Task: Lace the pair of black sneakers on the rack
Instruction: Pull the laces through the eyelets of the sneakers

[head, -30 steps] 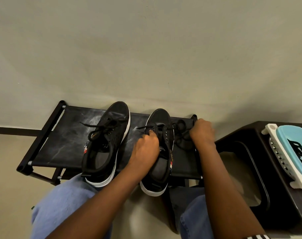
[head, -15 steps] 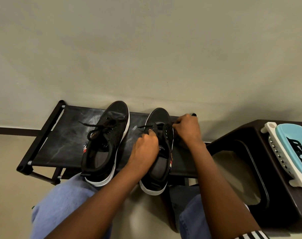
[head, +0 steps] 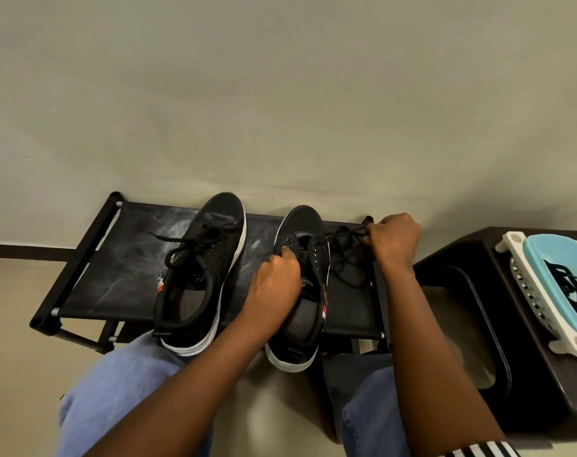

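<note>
Now, right hand (head: 394,240) pinching thin black lace (head: 348,258), canvas sneaker (head: 302,232)

Two bare forearms reach forward to the right sneaker (head: 300,282).
Left hand (head: 274,285) grips its tongue; right hand (head: 394,240), just right of it, pinches lace (head: 346,258).

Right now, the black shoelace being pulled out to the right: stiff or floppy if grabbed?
Likely floppy: the black shoelace sags in loose loops on the black fabric rack beside the right sneaker. Only the stretch pinched by the right hand runs straight, so it probably needs tension. Probably very light.
</note>
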